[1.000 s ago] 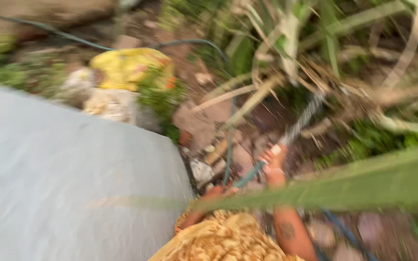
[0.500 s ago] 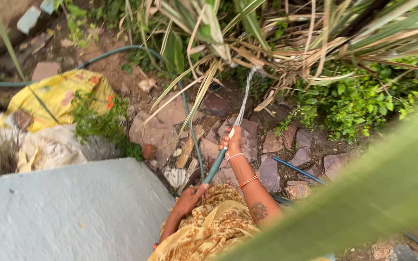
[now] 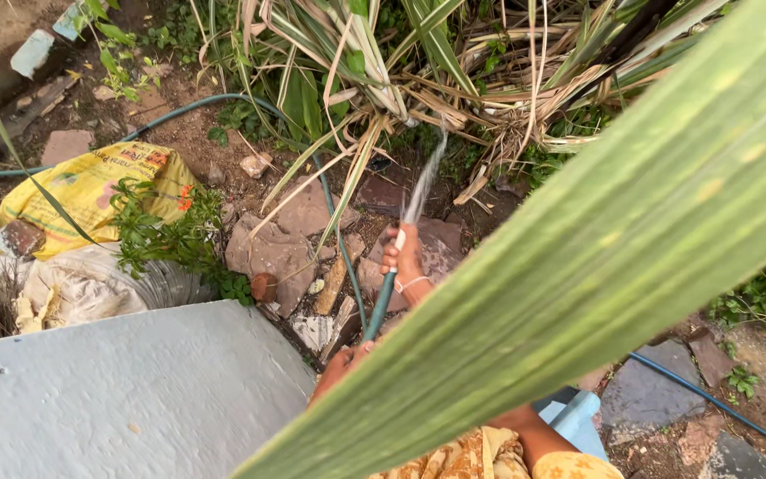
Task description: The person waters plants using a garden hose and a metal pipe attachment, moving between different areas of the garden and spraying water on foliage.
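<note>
Head view, far left of the frame: a crumpled yellow sack [image 3: 90, 191] with printed patches of colour lies on the dirt, and a pale, dirty plastic bag [image 3: 73, 288] lies just below it. A grey slab [image 3: 117, 390] fills the lower left corner. Between sack and slab grows a small green weed [image 3: 179, 235] with orange flecks. Near the lower middle, the left hand [image 3: 340, 364] is closed around the green hose [image 3: 378, 306], though a broad green leaf [image 3: 613, 239] crossing the frame covers part of the fingers. Just above, at the centre, the right hand [image 3: 403, 255] is clamped on the hose's pale end, a thin band at the wrist. Water [image 3: 425, 182] shoots from that end up toward the base of a clump of long dry and green blades [image 3: 401, 71] in the upper middle. Flat reddish stones [image 3: 277, 253] lie under the hands. At lower right, a thin blue pipe [image 3: 702, 395] runs across dark stones.
</note>
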